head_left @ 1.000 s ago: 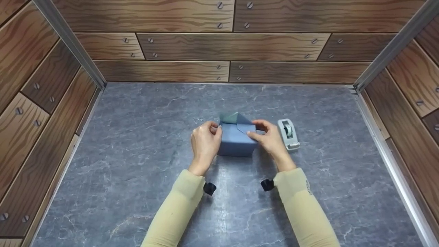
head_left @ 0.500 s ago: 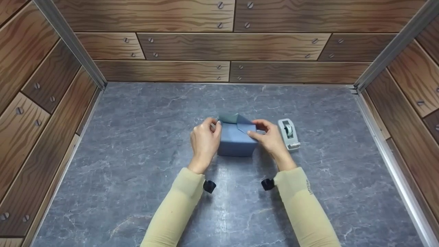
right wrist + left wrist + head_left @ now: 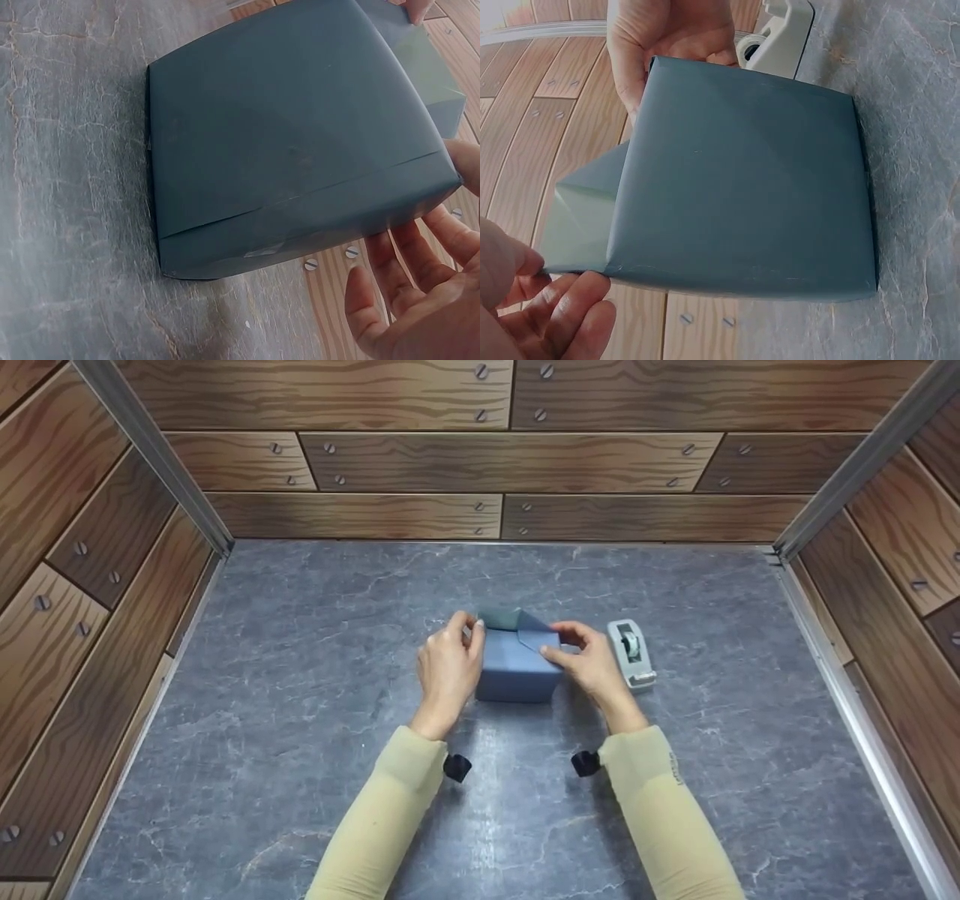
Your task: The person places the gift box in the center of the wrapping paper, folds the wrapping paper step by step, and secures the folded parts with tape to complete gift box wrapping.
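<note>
A box wrapped in blue paper (image 3: 516, 675) stands on the grey marbled table, with its paper end at the top partly folded. One paper flap (image 3: 585, 225) sticks up, showing its pale green inner side. My left hand (image 3: 451, 664) pinches the edge of this flap at the box's upper left corner, between thumb and fingers. On the opposite side, my right hand (image 3: 592, 664) grips the box, its thumb on the folded paper on top and its fingers along the side. A seam in the paper runs along the box face in the right wrist view.
A pale grey tape dispenser (image 3: 631, 654) with a roll of tape stands just right of my right hand. Wood-patterned walls (image 3: 510, 461) enclose the table at the back and both sides, with metal rails along the edges.
My left fingers have shifted slightly up and away along the flap, and the flap's pointed left part now stands flatter. My right hand stays in place on the box.
</note>
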Demonstrator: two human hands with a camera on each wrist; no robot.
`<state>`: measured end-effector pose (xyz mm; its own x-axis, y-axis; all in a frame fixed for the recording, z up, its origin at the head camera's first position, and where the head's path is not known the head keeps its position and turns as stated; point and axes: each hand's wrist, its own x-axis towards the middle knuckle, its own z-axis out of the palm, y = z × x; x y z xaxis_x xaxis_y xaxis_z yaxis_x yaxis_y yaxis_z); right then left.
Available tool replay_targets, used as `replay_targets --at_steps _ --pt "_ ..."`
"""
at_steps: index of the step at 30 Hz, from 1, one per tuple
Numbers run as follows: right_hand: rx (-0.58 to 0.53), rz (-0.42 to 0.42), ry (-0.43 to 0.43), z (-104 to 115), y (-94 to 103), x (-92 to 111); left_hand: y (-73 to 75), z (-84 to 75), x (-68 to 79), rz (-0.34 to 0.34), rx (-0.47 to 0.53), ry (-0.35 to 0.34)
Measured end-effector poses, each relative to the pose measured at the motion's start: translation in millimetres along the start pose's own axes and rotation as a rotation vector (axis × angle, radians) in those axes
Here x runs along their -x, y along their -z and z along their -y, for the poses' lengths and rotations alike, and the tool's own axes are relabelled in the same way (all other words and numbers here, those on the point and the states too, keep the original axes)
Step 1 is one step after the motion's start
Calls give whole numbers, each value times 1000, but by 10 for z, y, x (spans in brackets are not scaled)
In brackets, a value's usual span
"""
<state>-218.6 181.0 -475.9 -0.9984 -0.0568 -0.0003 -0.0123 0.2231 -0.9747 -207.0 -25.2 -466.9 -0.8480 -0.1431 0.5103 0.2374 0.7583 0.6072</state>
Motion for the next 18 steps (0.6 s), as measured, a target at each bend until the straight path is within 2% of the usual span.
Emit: replay_targets --at_steps 4,8,12,18 --pt "6 4 16 -67 -4 -18 -1 34 47 -11 79 -42" --pt "25 -11 41 -203 -5 -69 -4 91 119 8 146 -98" --pt "27 -30 62 -232 -7 -78 -24 145 165 26 187 -159" --pt "17 -16 59 11 -24 33 -70 178 189 77 183 -249"
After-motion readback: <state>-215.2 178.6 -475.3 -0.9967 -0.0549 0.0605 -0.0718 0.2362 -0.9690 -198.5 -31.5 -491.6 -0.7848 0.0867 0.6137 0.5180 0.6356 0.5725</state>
